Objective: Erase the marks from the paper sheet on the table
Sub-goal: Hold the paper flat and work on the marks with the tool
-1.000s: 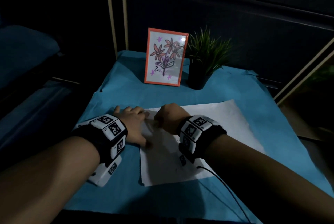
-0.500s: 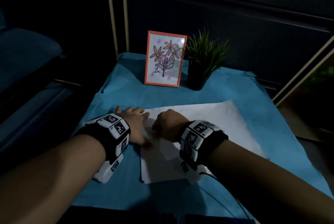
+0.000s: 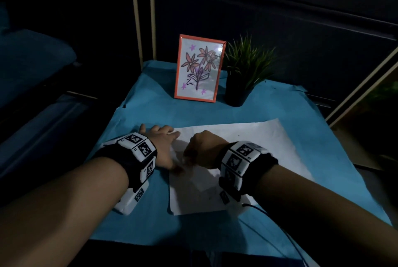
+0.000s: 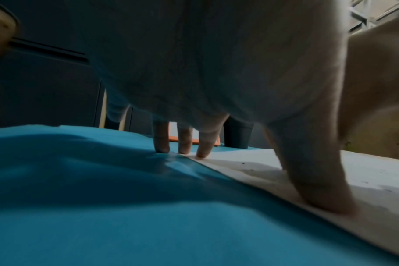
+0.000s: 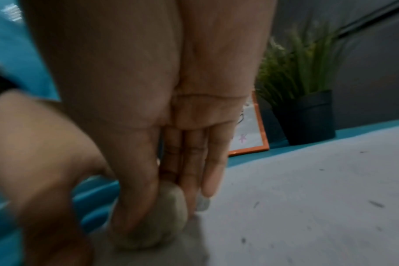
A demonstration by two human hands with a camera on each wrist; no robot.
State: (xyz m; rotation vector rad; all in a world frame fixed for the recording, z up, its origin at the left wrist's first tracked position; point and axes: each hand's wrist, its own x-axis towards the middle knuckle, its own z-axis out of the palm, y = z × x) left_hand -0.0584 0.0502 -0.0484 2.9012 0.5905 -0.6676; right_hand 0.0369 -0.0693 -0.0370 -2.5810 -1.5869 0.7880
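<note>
On the near part of the blue-covered counter, your two forearms come in from the bottom edge, each wearing a black band with white marker blocks. Your left hand rests spread at the left edge of the paper sheet: in the left wrist view its fingers are straight, tips down, one of them on the sheet's edge and the others on the blue cover just beside it, while the thumb presses onto the paper nearer the camera. Your right hand sits just to the right of it, over the left part of the sheet, fingers curled down and pinching a pale, rounded eraser against the paper; the right wrist view is blurred, so the eraser's exact shape is unclear. The white sheet lies flat on the counter, its long side running away to the right, with small dark specks and faint marks scattered over it. Farther back, near the counter's far edge, an orange-framed flower drawing stands upright, and just to its right stands a potted green plant in a dark pot. Behind them the wall is dark.
</note>
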